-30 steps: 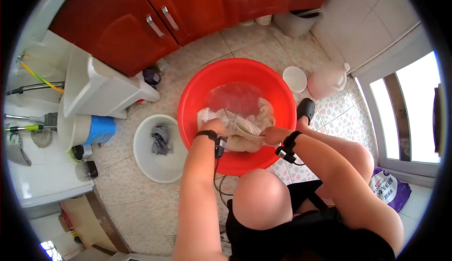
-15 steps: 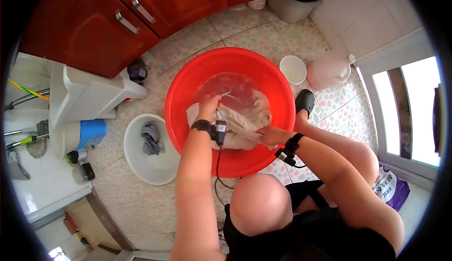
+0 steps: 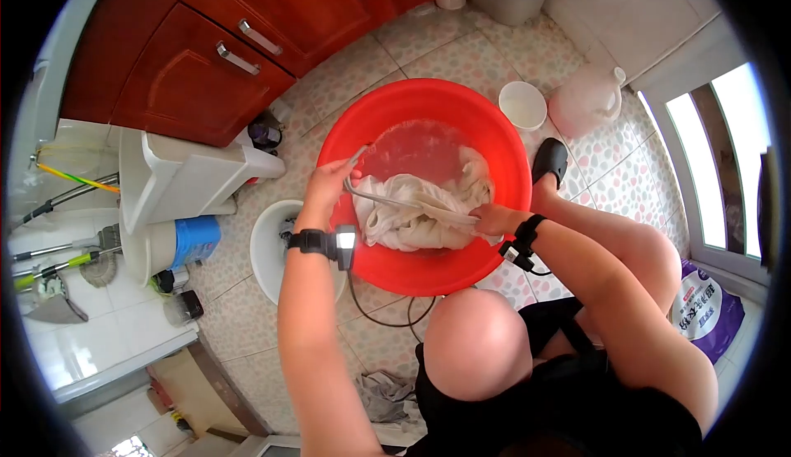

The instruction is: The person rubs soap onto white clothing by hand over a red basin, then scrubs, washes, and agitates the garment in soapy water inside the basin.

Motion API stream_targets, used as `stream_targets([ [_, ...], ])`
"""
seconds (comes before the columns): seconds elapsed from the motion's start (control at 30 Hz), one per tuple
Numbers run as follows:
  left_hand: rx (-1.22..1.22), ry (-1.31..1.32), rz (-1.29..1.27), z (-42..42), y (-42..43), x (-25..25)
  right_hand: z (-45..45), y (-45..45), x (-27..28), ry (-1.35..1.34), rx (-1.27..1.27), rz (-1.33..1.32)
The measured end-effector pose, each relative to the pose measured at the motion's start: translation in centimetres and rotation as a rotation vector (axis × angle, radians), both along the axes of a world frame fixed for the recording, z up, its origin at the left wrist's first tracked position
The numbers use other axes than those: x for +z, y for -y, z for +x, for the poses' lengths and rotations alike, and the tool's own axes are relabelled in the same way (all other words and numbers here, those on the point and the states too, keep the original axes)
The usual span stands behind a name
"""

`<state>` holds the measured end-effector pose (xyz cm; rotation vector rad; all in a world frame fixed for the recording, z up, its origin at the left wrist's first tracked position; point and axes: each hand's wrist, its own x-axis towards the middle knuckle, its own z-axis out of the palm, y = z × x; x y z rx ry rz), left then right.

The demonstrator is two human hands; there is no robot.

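Shift of left hand (image 3: 326,183) to left rim of red plastic basin (image 3: 424,98) since 0.5 s ago, drawing pale cord (image 3: 383,200) out across cream garment (image 3: 397,231) bunched inside; apparently more cord exposed for handling. Nearly straight-armed there, grip pinched on cord; for right hand (image 3: 493,220), reaching inward, grip clenched around garment fold.

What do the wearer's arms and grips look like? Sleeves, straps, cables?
No sleeves or gloves visible. Left grip: bare, with black left-wrist strap, boxy device with pale top face, thin dark cable. Right grip: bare, with black right-wrist strap, small black box with white panel, dark cord. Panel markings too small to read.
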<state>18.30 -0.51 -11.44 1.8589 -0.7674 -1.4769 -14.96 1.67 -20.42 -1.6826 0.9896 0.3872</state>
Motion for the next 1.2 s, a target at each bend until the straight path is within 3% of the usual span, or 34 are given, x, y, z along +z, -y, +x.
stream_targets([
  [0.17,-0.357,0.032,-0.225,-1.3,-4.0,0.0,-0.5,0.0,-1.6,-0.012,0.09,-0.134],
  [0.27,-0.553,0.136,-0.092,-2.5,-6.1,-1.0,-0.7,0.1,-2.4,0.049,0.103,-0.221],
  [0.33,-0.589,0.077,0.066,-3.9,-7.2,-1.7,-0.6,0.8,-0.9,0.01,0.006,-0.019],
  [0.4,-0.817,0.311,-0.218,-4.8,-8.9,-4.5,-0.6,1.1,-0.4,-0.011,-0.01,0.009],
  [0.5,-0.918,0.473,-0.352,-5.7,-10.2,-6.9,-0.6,1.3,-0.7,-0.05,-0.014,0.012],
  [0.53,-0.915,0.469,-0.352,-6.2,-10.3,-7.0,-0.5,1.4,-0.9,-0.062,-0.006,-0.016],
  [0.6,-0.711,0.825,-0.604,-7.0,-10.2,-7.0,-0.5,1.5,-1.3,-0.065,-0.016,0.004],
  [0.63,-0.707,0.822,-0.602,-7.0,-9.8,-7.0,-0.5,1.5,-1.4,-0.064,-0.029,0.024],
  [0.7,-0.495,1.254,-0.614,-6.5,-8.6,-7.0,-0.3,0.8,-1.3,-0.05,0.091,-0.124],
  [0.73,-0.49,1.251,-0.613,-5.7,-8.6,-8.2,-0.2,0.4,-1.0,-0.032,0.205,-0.275],
  [0.8,-0.476,0.873,-0.157,-4.0,-8.9,-11.8,0.7,-0.3,-0.1,-0.07,0.28,-0.306],
  [0.83,-0.473,0.869,-0.159,-3.9,-8.8,-12.4,1.0,-0.7,0.3,-0.104,0.353,-0.336],
  [0.9,-0.545,0.436,0.199,-3.8,-8.6,-13.0,1.3,-1.6,-0.1,-0.078,0.427,-0.386],
  [1.0,-0.43,0.415,0.231,-5.2,-9.5,-13.0,1.7,-2.1,1.3,-0.061,0.449,-0.376],
  [1.03,-0.636,0.759,0.16,-6.3,-9.9,-11.7,2.0,-2.2,2.2,-0.073,0.399,-0.317],
  [1.07,-0.631,0.759,0.166,-6.9,-10.4,-11.7,2.1,-2.2,1.7,-0.07,0.405,-0.315],
  [1.13,-0.754,1.029,0.045,-7.5,-11.2,-12.2,1.8,-1.0,0.9,-0.063,0.292,-0.256],
  [1.2,-0.743,1.062,0.01,-6.5,-11.6,-14.6,0.8,1.4,1.5,-0.016,0.245,-0.294],
])
